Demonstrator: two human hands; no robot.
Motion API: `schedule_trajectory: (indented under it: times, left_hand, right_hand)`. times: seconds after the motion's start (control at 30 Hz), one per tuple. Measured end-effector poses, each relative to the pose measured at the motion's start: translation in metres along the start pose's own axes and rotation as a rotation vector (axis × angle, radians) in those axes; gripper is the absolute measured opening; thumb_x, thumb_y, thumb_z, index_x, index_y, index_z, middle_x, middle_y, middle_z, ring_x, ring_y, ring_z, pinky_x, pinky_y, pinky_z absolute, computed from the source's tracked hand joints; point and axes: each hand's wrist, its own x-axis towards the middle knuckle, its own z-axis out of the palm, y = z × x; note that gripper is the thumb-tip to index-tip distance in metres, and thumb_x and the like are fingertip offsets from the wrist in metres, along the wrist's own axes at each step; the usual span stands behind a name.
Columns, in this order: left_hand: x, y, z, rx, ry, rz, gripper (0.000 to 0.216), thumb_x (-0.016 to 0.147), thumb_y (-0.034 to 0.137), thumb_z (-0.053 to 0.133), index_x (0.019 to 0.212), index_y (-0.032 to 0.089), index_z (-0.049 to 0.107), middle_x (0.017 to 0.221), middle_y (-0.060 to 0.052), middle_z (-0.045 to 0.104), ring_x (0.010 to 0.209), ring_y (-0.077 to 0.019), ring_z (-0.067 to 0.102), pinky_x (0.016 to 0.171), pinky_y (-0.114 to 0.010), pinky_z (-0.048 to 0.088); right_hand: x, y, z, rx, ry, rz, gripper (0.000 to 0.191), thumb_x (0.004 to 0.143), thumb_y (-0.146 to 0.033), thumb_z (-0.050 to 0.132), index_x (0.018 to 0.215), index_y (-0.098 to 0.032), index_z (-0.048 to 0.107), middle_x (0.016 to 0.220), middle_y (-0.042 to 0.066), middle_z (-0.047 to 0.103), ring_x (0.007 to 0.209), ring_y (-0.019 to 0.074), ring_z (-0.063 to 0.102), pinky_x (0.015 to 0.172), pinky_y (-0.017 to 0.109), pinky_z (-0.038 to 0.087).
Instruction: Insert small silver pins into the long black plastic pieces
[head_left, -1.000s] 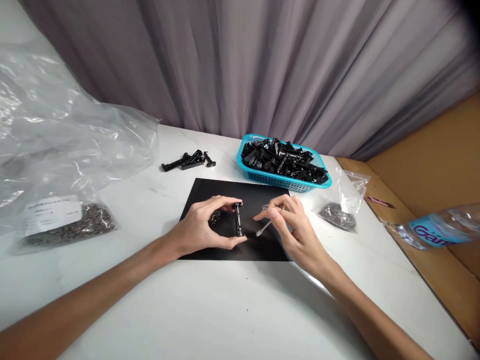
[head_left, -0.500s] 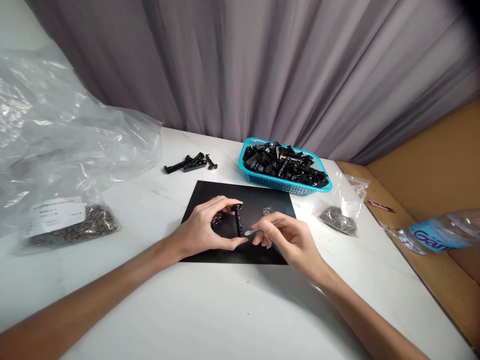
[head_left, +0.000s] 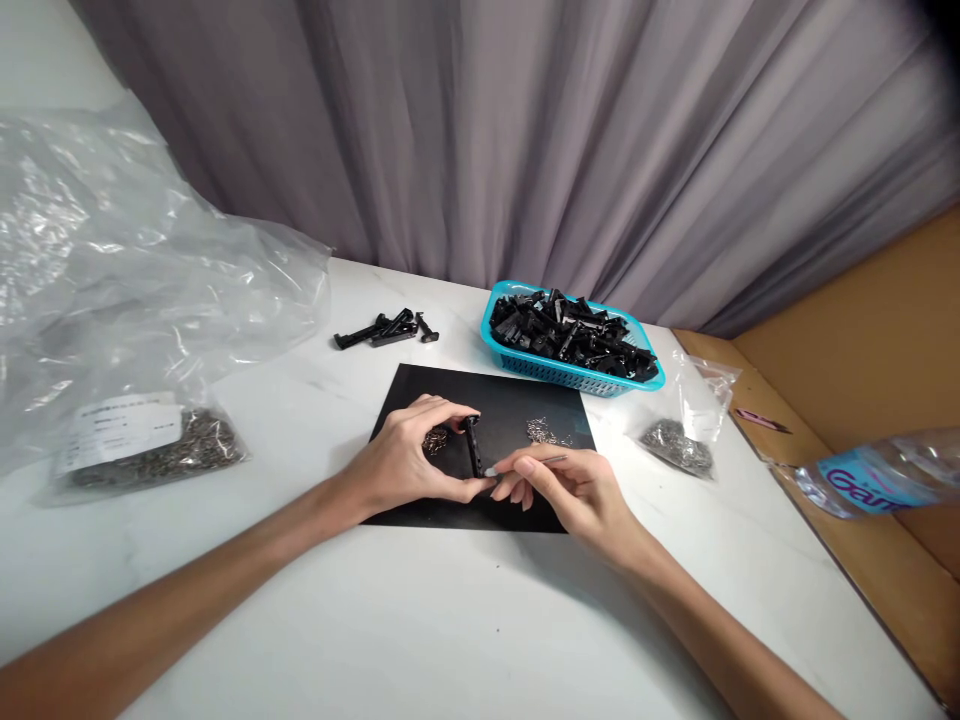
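My left hand (head_left: 409,450) is closed on a narrow black plastic part (head_left: 472,447), pinching its two ends between thumb and fingers. It is held tilted over a black mat (head_left: 480,515). My right hand (head_left: 574,485) grips a slim metal tool (head_left: 553,459) like a pen, its tip at the part's lower end near my left thumb. Whether the tip touches the part, or carries anything, is too small to tell. Two piles of tiny metal pieces lie on the mat: one pile (head_left: 435,440) beside my left fingers, another pile (head_left: 544,432) beyond my right hand.
Behind the mat stands a blue basket (head_left: 570,378) full of black parts. Several loose black parts (head_left: 386,328) lie left of it. Bags of small metal pieces sit at left (head_left: 202,440) and right (head_left: 675,447). A plastic bottle (head_left: 862,478) lies at far right.
The black part leans more in my left hand. My right hand and the tool have shifted slightly left and down, and the tool lies flatter. The view has moved a little.
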Motion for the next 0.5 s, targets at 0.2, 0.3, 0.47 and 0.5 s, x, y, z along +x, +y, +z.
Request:
schedule_trajectory:
  times: [0.2,0.3,0.47,0.5]
  left_hand:
    - [0.0004,0.0000,-0.0010,0.009,0.003,0.010,0.054,0.062,0.026,0.086,0.112,0.016,0.068,0.090,-0.005,0.070,0.084,-0.0223,0.067,0.077,-0.036,0.058]
    - [0.0010,0.0000,-0.0009,0.004,0.000,-0.001,0.054,0.062,0.025,0.085,0.113,0.017,0.068,0.089,-0.004,0.069,0.082,-0.0217,0.067,0.076,-0.036,0.057]
    - [0.0007,0.0008,-0.0004,-0.012,-0.021,0.015,0.058,0.062,0.025,0.086,0.115,0.017,0.067,0.090,-0.003,0.069,0.083,-0.0217,0.067,0.078,-0.036,0.057]
    - [0.0009,0.0010,-0.0006,-0.018,-0.034,0.011,0.058,0.062,0.025,0.086,0.116,0.017,0.066,0.091,-0.004,0.070,0.084,-0.0217,0.067,0.079,-0.036,0.057]
  right_hand:
    - [-0.0001,0.0006,0.0020,0.038,-0.018,0.020,0.031,0.105,-0.040,0.054,0.107,-0.019,0.077,0.092,0.008,0.079,0.078,0.0175,0.071,0.073,0.034,0.058]
    - [-0.0006,0.0008,0.0021,0.052,-0.030,0.031,0.031,0.105,-0.040,0.054,0.108,-0.019,0.076,0.094,0.008,0.080,0.078,0.0168,0.070,0.074,0.033,0.057]
    - [-0.0027,-0.0026,0.0038,0.037,-0.053,0.063,0.031,0.105,-0.041,0.054,0.108,-0.018,0.077,0.094,0.008,0.080,0.077,0.0168,0.069,0.073,0.033,0.056]
    - [-0.0028,-0.0050,0.0030,0.020,-0.058,0.063,0.032,0.106,-0.041,0.054,0.108,-0.019,0.076,0.094,0.007,0.079,0.077,0.0171,0.069,0.073,0.033,0.056]
